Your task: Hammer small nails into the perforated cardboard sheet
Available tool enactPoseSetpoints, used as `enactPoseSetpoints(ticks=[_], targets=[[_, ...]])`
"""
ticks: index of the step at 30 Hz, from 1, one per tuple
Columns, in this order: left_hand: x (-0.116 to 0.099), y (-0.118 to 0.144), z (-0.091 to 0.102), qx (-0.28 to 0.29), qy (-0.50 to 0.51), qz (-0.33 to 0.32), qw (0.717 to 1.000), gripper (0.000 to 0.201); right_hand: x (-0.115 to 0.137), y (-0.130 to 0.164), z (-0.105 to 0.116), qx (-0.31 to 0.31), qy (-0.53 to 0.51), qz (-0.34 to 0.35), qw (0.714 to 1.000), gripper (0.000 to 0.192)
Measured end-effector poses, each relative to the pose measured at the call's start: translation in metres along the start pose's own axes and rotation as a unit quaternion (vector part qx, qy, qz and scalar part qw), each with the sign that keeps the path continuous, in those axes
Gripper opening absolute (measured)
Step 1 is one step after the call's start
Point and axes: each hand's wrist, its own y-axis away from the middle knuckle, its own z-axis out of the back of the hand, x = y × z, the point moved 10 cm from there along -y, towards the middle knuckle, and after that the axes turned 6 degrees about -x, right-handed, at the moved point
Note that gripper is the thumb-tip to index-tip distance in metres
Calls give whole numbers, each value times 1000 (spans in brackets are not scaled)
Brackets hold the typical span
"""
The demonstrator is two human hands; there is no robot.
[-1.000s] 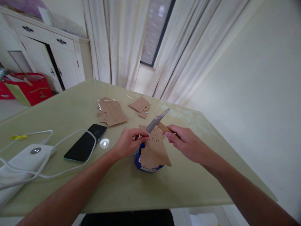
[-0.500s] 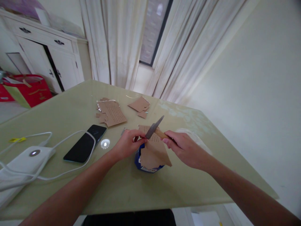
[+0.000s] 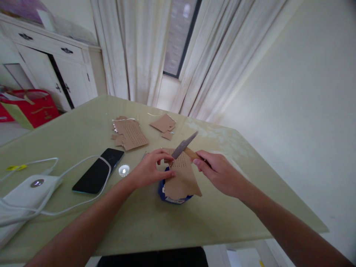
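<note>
White cable (image 3: 96,156) crosses the black phone (image 3: 96,173) near the left hand (image 3: 150,169).

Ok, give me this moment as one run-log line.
left hand: open, at cardboard sheet | right hand: holding hammer above sheet | blue container: under sheet | phone: on table

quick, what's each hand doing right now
Left hand: open, at the edge of the perforated cardboard.
Right hand: closed, holding the hammer by its handle.
</note>
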Motion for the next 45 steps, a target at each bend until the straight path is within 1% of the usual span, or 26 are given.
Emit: enactPoseSetpoints(ticks=[2, 4, 6, 9, 12, 15, 18, 20, 23, 28, 30, 33, 35, 37, 41, 43, 45], targets=[[0, 0, -1, 0, 0, -2, 1000, 40, -4, 2, -21, 41, 24, 6, 999, 28], [1, 1, -1, -3, 0, -4, 1000, 41, -6, 4, -27, 51, 37, 14, 998, 26], [1, 1, -1, -5, 2, -6, 1000, 41, -5, 3, -18, 28, 33, 18, 999, 26], [4, 1, -1, -4, -2, 0, 1000, 43, -1, -1, 5, -21, 18, 14, 1000, 28], [2, 3, -2, -1, -27, -15, 1000, 42, 9, -7, 18, -37, 28, 30, 998, 28], [-5, 8, -6, 14, -92, -52, 994, 36, 22, -14, 18, -26, 63, 54, 996, 26], [-10, 12, -11, 30, -158, -76, 984, 37, 28, -17, 13, -5, 94, 65, 993, 27], [-12, 13, -13, 36, -183, -83, 979, 39, 29, -16, 11, 4, 106, 64, 992, 27], [-14, 13, -12, 31, -196, -83, 977, 39, 24, -12, 6, 4, 104, 50, 993, 28], [-19, 12, -12, 35, -176, -94, 979, 30, 12, -3, -16, 47, 118, 41, 991, 24], [-18, 12, -12, 34, -173, -93, 980, 31, 12, -3, -12, 37, 114, 42, 992, 24], [-15, 12, -11, 27, -176, -81, 981, 38, 15, -5, 6, -8, 87, 38, 995, 27], [-13, 12, -11, 25, -171, -73, 982, 40, 16, -5, 11, -22, 76, 36, 996, 28], [-13, 12, -11, 28, -162, -67, 984, 37, 13, -4, 4, -9, 83, 32, 996, 27], [-15, 10, -9, 21, -135, -55, 989, 30, 2, 1, -27, 52, 124, 28, 991, 26], [-15, 9, -7, 15, -130, -49, 990, 33, -1, 1, -31, 58, 131, 26, 989, 25], [-14, 9, -7, 16, -132, -47, 990, 33, 0, -1, -24, 40, 123, 25, 991, 26]])
